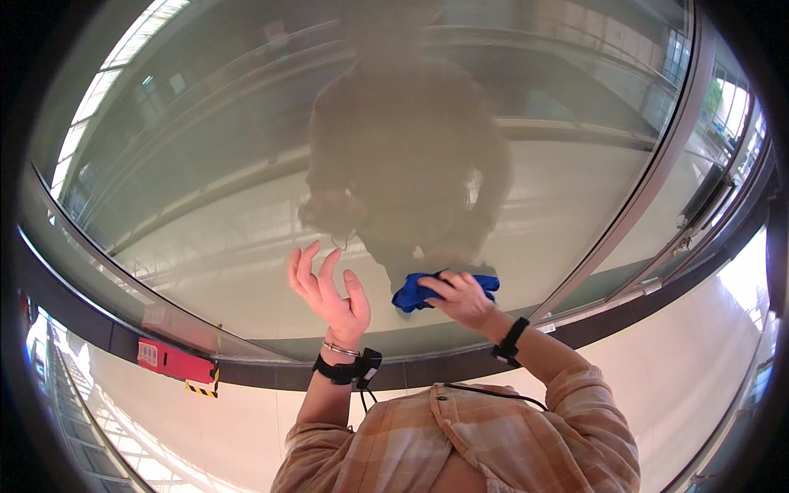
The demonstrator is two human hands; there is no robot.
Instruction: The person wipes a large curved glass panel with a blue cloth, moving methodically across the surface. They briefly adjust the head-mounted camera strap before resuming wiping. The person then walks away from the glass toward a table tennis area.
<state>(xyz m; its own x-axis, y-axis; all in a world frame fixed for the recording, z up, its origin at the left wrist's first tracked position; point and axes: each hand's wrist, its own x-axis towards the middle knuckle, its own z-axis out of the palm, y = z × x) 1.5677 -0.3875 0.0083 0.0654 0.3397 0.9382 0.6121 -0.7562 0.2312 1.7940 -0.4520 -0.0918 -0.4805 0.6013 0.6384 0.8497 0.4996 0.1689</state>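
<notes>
In the head view, the person's right hand (464,302) grasps a crumpled bright blue cloth (411,293), its fingers bent over the top, and the cloth lies against the lower part of a large, glossy, grey-green glass panel (567,205), right of the middle. The left hand (333,296) is empty, its fingers spread and loosely curled, raised in front of the same panel to the left of the cloth; whether its fingertips touch the glass I cannot tell. A thin silver bracelet (340,350) and a black strap with a small device (337,370) circle the left wrist, and a black wrist strap (511,341) the right. A dark reflection of the person shows in the glass. At lower left, a red rectangular box (187,362) stands beside the dark base strip (255,375).
</notes>
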